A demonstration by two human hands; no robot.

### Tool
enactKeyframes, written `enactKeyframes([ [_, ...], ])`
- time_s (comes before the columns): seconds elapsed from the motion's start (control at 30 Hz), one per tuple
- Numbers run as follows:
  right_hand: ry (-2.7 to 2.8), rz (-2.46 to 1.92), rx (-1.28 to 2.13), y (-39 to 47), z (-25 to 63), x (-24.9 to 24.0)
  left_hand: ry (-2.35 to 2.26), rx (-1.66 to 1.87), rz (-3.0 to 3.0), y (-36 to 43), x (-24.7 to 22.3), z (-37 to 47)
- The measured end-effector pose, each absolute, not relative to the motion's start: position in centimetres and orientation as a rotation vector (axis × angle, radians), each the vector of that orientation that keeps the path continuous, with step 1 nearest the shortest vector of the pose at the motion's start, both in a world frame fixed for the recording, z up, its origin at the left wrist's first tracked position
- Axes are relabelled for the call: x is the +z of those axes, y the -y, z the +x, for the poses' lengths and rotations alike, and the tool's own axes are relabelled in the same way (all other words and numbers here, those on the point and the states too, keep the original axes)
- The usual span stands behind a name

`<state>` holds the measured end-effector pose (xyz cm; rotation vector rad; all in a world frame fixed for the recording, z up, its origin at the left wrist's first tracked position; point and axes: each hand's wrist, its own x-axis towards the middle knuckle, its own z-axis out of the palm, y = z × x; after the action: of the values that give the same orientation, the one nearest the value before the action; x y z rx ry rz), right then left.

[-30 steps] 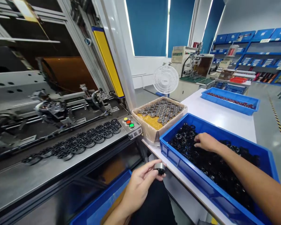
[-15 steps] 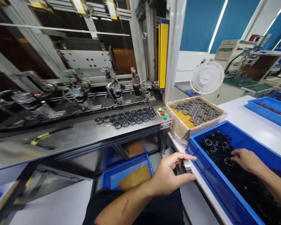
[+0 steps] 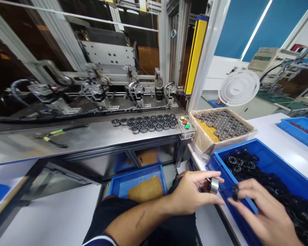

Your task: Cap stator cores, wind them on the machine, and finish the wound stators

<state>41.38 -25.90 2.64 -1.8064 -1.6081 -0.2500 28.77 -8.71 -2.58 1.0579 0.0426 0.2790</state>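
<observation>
My left hand (image 3: 195, 191) holds a shiny metal ring-shaped part (image 3: 214, 185) between thumb and fingers, in front of the blue bin's near wall. Facing it, my right hand (image 3: 259, 208) pinches a small black plastic part (image 3: 235, 192) with thumb and fingertips; the two parts are a short gap apart. Behind the right hand stands the blue bin (image 3: 267, 145), filled with many black round plastic parts (image 3: 237, 164). The right hand is slightly blurred, so the black part's exact shape is unclear.
Rows of black-and-silver rings (image 3: 151, 123) lie on the metal ledge (image 3: 97, 140), beside a button box (image 3: 187, 131). A lined carton (image 3: 200, 140) holds more rings. Green-taped pliers (image 3: 58, 135) lie left. A fan (image 3: 238, 88) stands behind; a blue crate (image 3: 118, 182) sits below.
My right hand has come out of the blue bin with a black part and moved toward my left hand. The left hand still holds the metal ring. The camera view has shifted.
</observation>
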Motion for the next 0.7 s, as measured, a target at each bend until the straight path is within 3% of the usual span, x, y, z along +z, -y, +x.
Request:
enactKeyframes([
  [0.43,1.668,-1.690,-0.369,26.3,39.5,1.8,0.051,0.416,1.283,9.9,-2.2,28.7],
  [0.7,1.761,-1.645,-0.371,26.1,39.5,2.3,0.036,0.248,1.114,10.1,-2.2,28.3],
])
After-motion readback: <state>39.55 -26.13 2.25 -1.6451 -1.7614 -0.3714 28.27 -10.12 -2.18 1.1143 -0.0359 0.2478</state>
